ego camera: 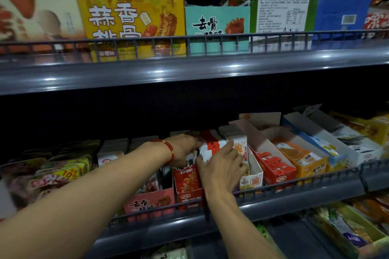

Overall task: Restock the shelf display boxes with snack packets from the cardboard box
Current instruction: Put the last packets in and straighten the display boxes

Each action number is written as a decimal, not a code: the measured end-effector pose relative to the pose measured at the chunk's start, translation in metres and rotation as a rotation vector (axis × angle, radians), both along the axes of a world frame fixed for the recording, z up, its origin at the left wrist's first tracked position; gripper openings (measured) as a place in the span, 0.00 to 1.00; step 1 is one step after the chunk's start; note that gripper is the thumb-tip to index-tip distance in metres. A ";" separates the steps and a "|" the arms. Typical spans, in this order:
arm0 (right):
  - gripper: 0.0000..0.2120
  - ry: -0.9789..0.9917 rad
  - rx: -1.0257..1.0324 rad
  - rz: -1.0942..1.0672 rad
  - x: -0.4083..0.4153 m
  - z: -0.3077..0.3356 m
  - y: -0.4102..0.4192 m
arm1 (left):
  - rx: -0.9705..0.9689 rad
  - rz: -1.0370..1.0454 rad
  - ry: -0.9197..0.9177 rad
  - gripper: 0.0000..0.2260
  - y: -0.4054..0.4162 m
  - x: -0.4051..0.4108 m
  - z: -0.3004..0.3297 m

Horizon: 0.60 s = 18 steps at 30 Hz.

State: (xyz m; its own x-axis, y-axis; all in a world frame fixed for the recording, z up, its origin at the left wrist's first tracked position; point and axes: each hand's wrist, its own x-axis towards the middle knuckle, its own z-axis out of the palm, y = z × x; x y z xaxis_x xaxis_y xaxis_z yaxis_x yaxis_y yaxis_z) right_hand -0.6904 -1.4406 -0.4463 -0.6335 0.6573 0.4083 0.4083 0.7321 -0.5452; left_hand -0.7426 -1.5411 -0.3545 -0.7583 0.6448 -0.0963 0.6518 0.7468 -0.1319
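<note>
A stack of red-and-white snack packets [210, 146] sits between both my hands above the middle shelf. My left hand [185, 147], with a red bracelet on the wrist, grips the stack's left and back side. My right hand [223, 166] presses on its front and right side. The stack is over a red display box [187, 183] that holds red packets standing upright. Next to it on the right is a white display box [253, 174] with an orange logo. The cardboard supply box is not in view.
A wire rail [294, 183] runs along the middle shelf's front edge. Red [273, 166], orange [305, 160] and blue-white display boxes [320, 141] stand to the right, a pink box [151, 202] to the left. The upper shelf [189, 69] overhangs close above, carrying large boxes.
</note>
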 end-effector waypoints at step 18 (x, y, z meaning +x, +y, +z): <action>0.43 0.183 -0.070 0.133 -0.004 -0.011 0.003 | 0.075 -0.028 0.033 0.47 -0.009 -0.015 -0.023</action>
State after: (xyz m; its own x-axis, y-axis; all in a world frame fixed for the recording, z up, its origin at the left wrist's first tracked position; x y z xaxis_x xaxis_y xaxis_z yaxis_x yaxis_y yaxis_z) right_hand -0.6947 -1.4377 -0.4577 -0.6358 0.6038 0.4808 0.2005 0.7307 -0.6526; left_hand -0.7577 -1.5500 -0.3776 -0.7417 0.6703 -0.0220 0.6689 0.7369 -0.0976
